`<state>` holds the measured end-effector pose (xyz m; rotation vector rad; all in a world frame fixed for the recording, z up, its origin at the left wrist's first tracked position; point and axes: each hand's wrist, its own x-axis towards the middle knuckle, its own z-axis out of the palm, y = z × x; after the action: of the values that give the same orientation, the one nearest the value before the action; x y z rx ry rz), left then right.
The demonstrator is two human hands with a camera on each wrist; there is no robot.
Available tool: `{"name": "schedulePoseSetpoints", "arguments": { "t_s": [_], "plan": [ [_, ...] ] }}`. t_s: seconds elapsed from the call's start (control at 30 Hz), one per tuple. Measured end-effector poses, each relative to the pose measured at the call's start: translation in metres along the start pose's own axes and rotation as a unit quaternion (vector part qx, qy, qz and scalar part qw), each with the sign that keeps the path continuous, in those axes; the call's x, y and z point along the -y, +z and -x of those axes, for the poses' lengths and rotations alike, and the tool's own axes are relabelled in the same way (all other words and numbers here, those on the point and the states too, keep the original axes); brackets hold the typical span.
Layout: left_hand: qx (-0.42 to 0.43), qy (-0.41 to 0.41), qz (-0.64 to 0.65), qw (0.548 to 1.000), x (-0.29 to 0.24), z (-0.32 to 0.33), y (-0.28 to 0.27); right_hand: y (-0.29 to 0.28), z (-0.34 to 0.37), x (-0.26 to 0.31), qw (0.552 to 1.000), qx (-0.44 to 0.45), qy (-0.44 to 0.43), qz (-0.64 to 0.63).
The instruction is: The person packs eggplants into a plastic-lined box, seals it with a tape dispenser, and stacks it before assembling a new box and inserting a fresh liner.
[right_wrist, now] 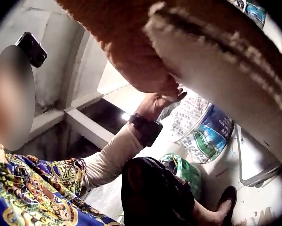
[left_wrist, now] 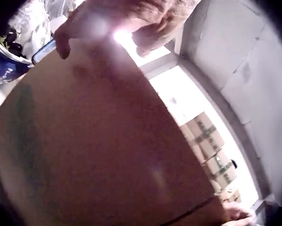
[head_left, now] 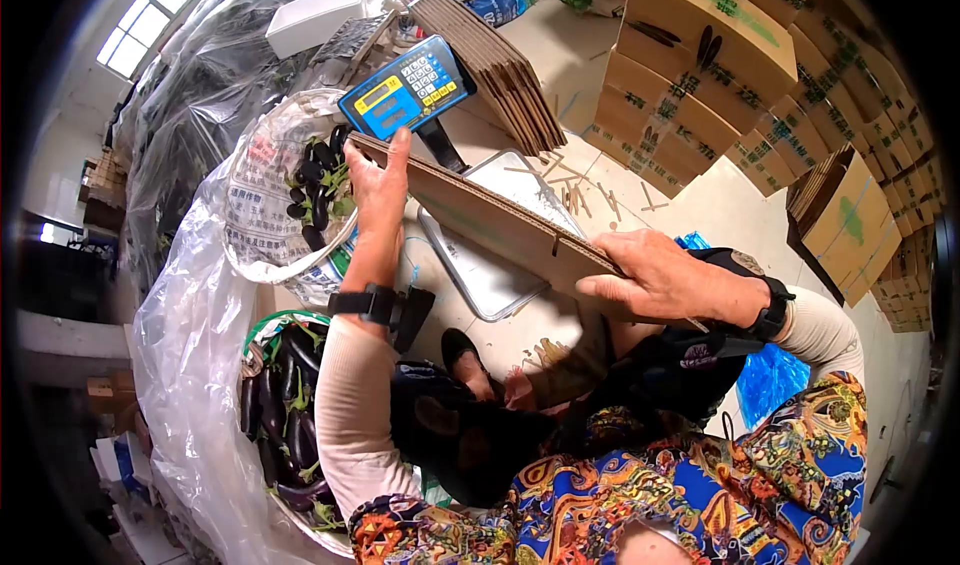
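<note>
1. Nearest the head camera: patterned top (head_left: 640,475), along the bottom edge.
2. Left hand (head_left: 379,190): forearm raised, reaching away from body; clamped on far end of cardboard (head_left: 495,229), between thumb and bent fingers.
3. Right hand (head_left: 660,275): forearm in from the right; gripping near end, fingers over upper edge, thumb against near face.
4. Cardboard: flat, on edge, slanting between both hands, above metal tray (head_left: 485,277).
5. Obstructions: tray partly hidden by cardboard; scale display (head_left: 408,87) just beyond left hand.
6. Left side: sack (head_left: 262,205) of eggplants (head_left: 318,180) near left hand; green tub (right_wrist: 190,175), also with eggplants, near left forearm.
7. Beyond: stack of flat cartons (head_left: 490,75), loose strips (head_left: 575,195) on floor, boxes (head_left: 690,75) piled upper right.
8. Near right forearm: blue plastic (head_left: 772,380).
</note>
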<state>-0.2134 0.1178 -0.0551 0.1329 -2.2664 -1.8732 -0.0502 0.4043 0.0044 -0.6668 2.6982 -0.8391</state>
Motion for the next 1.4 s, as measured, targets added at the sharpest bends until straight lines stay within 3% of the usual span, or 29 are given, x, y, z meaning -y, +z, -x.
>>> {"name": "schedulePoseSetpoints", "arguments": {
  "t_s": [0.07, 0.2, 0.33, 0.4, 0.47, 0.53, 0.57, 0.6, 0.77, 0.87, 0.9, 1.0, 1.13, 1.2, 1.23, 1.4],
  "plan": [
    [0.034, 0.012, 0.064, 0.997, 0.018, -0.009, -0.003, 0.008, -0.002, -0.002, 0.996, -0.040, -0.018, -0.078],
    [0.068, 0.010, 0.071, 0.995, 0.014, -0.004, -0.021, -0.005, -0.004, -0.009, 0.964, 0.050, 0.083, -0.247],
    [0.120, -0.020, 0.139, 0.983, 0.006, 0.003, -0.039, -0.014, -0.009, -0.020, 0.998, 0.022, 0.035, -0.056],
    [0.119, 0.007, 0.136, 0.983, 0.010, 0.001, -0.047, -0.012, -0.014, -0.027, 0.998, -0.054, 0.017, -0.039],
    [0.079, 0.004, 0.030, 0.996, 0.004, 0.001, -0.062, -0.023, -0.025, -0.030, 0.998, -0.053, 0.043, 0.006],
    [0.089, 0.031, 0.003, 0.996, -0.001, 0.002, -0.078, -0.030, -0.046, -0.046, 0.994, -0.104, 0.020, 0.016],
    [0.099, 0.083, -0.080, 0.988, -0.008, 0.003, -0.084, -0.037, -0.056, -0.048, 0.992, -0.115, 0.005, 0.044],
    [0.126, 0.082, -0.113, 0.982, -0.022, 0.007, -0.087, -0.042, -0.066, -0.047, 0.987, -0.142, -0.023, 0.067],
    [0.302, 0.100, -0.293, 0.901, -0.065, 0.013, -0.084, -0.054, -0.125, -0.034, 0.983, -0.110, -0.048, 0.142],
    [0.343, 0.100, -0.306, 0.882, -0.068, 0.003, -0.084, -0.051, -0.164, -0.046, 0.967, -0.137, -0.145, 0.161],
    [0.359, 0.088, -0.292, 0.882, -0.071, 0.005, -0.081, -0.058, -0.168, -0.046, 0.977, -0.090, -0.114, 0.155],
    [0.394, 0.028, -0.225, 0.891, -0.059, 0.014, -0.087, -0.059, -0.181, -0.052, 0.974, -0.050, -0.154, 0.159],
    [0.382, 0.007, -0.268, 0.884, -0.058, 0.030, -0.077, -0.042, -0.178, -0.056, 0.986, -0.023, -0.093, 0.134],
    [0.409, 0.063, -0.321, 0.852, -0.053, 0.023, -0.067, -0.040, -0.182, -0.062, 0.978, -0.032, -0.125, 0.165],
    [0.421, 0.093, -0.347, 0.833, -0.051, 0.020, -0.063, -0.040, -0.182, -0.061, 0.982, -0.022, -0.090, 0.167],
    [0.564, 0.138, -0.393, 0.713, -0.043, 0.019, -0.035, -0.053, -0.175, -0.059, 0.989, 0.012, -0.107, 0.104]
  ]
}}
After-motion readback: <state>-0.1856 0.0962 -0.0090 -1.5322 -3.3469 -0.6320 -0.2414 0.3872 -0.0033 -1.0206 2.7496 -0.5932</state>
